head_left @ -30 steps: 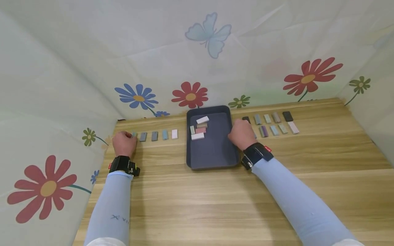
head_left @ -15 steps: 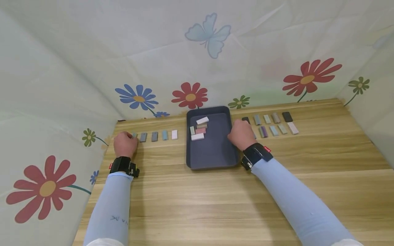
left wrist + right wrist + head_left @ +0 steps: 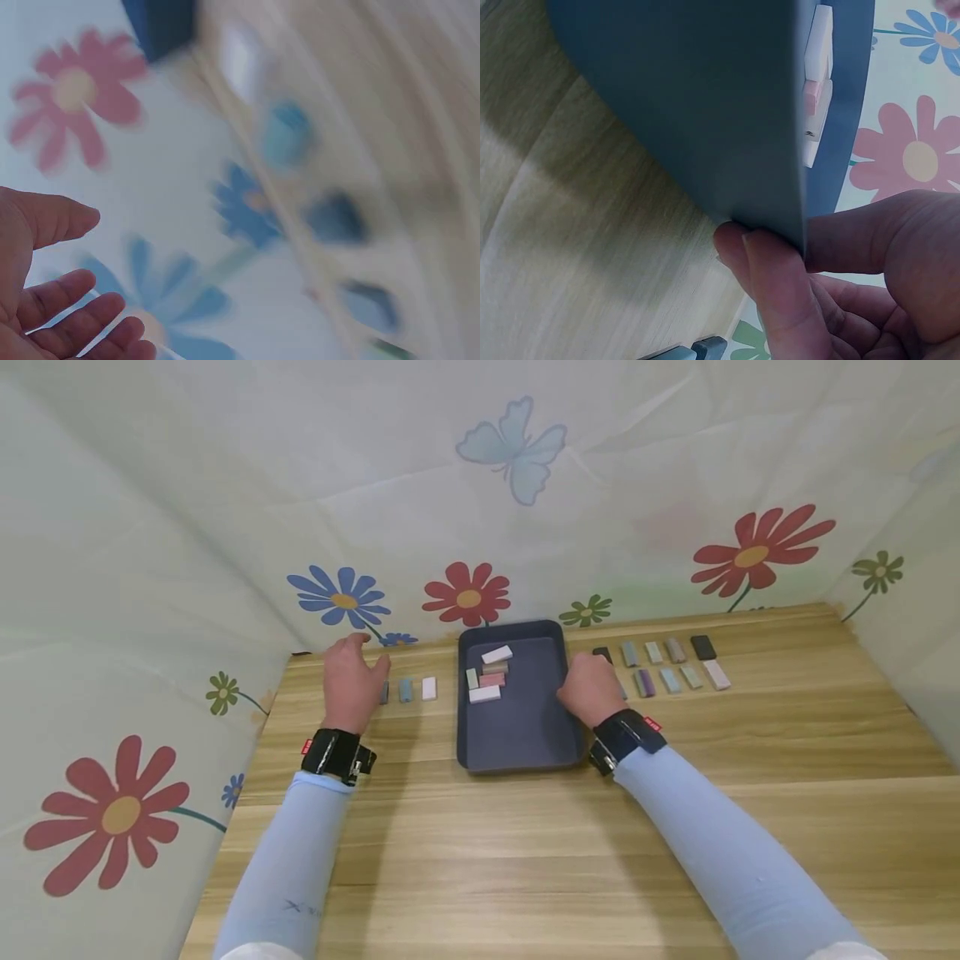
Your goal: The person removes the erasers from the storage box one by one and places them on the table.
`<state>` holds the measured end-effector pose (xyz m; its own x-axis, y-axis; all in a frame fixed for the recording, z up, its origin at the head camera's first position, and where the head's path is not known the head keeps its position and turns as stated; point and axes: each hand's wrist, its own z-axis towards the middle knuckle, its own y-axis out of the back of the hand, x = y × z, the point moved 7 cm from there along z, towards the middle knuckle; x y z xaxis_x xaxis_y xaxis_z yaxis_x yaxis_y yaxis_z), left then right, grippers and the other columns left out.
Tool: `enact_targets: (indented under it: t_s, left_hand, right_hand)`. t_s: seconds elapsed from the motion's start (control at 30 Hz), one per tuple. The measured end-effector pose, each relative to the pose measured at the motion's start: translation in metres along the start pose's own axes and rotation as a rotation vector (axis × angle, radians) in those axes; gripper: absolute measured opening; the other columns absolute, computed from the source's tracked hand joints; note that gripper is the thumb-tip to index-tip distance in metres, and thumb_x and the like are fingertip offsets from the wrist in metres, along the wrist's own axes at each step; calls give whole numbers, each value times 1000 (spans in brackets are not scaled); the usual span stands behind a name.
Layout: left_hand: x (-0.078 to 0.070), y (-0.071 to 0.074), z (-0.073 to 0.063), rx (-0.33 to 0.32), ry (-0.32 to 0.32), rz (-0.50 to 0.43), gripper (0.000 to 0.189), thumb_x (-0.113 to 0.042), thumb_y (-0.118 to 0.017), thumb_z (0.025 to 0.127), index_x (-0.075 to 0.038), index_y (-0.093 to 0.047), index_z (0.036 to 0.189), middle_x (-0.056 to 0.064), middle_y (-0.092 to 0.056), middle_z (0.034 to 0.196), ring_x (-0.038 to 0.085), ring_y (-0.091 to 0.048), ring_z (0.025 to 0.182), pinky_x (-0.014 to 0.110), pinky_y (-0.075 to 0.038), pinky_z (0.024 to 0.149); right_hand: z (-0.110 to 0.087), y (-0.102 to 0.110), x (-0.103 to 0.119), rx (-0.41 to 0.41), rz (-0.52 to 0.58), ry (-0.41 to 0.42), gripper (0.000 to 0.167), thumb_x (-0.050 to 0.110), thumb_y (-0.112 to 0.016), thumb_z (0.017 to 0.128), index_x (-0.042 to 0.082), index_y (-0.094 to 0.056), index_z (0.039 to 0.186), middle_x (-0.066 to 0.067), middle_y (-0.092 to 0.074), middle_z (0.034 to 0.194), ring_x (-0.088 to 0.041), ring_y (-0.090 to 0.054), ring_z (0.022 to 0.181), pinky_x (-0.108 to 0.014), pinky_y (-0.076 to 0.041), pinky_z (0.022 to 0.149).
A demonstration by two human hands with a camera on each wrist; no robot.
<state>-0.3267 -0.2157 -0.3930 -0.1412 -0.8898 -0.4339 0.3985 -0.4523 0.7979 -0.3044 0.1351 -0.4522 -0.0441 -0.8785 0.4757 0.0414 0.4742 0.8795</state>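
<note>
My left hand (image 3: 352, 687) is raised over the left row of small rectangular blocks, fingers parted and nothing held. In the left wrist view that row is blurred: a white block (image 3: 244, 61), a light blue block (image 3: 287, 135), a dark blue-grey block (image 3: 337, 217), a grey block (image 3: 371, 305) and a bit of green. At the dark blue tray (image 3: 517, 727), my right hand (image 3: 591, 689) pinches the right rim between thumb and fingers, plain in the right wrist view. Inside the tray's left half lie several blocks, among them a pink block (image 3: 492, 680) and a white block (image 3: 485, 693).
Two short rows of blocks lie right of the tray, including a black block (image 3: 703, 647), a purple block (image 3: 645, 682) and a pale pink block (image 3: 717, 675). The wooden table (image 3: 465, 860) meets a flower-printed cloth wall (image 3: 390, 510) at the back.
My left hand has let go at the green block at the row's left end, opened, and moved right and upward. My right hand stays on the tray's rim.
</note>
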Motion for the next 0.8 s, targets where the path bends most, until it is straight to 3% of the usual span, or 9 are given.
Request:
enact_targets:
  t_s: [0.23, 0.4, 0.57, 0.8]
  left_hand:
    - [-84, -16, -15, 63, -193, 17, 50, -30, -66, 83, -4, -52, 124, 15, -56, 123, 32, -47, 119, 42, -38, 101]
    - [-122, -40, -31, 159, -299, 79, 58, -36, -68, 82, -6, -48, 128, 12, -52, 126, 28, -46, 121, 41, -39, 102]
    - [-138, -70, -45, 272, -354, 146, 59, -39, -67, 82, -7, -49, 128, 10, -53, 123, 25, -50, 114, 38, -42, 99]
    - [-136, -105, -55, 430, -332, 238, 46, -30, -69, 80, -9, -54, 119, 7, -57, 108, 21, -55, 94, 34, -49, 83]
  right_hand:
    - [0, 0, -1, -13, -4, 9, 14, 13, -67, 73, 5, -60, 63, -11, -62, 66, -28, -58, 64, -33, -42, 49]
    - [1, -1, -2, -11, -5, -5, 14, 13, -67, 73, 5, -61, 64, -11, -62, 66, -26, -59, 62, -33, -43, 48]
    - [0, -1, -3, -22, 1, 0, 13, 12, -67, 73, 4, -61, 65, -13, -63, 69, -28, -60, 64, -35, -44, 49]
    - [0, 1, -1, -48, -12, 18, 12, 12, -67, 71, 4, -61, 64, -13, -64, 67, -30, -61, 65, -36, -45, 50]
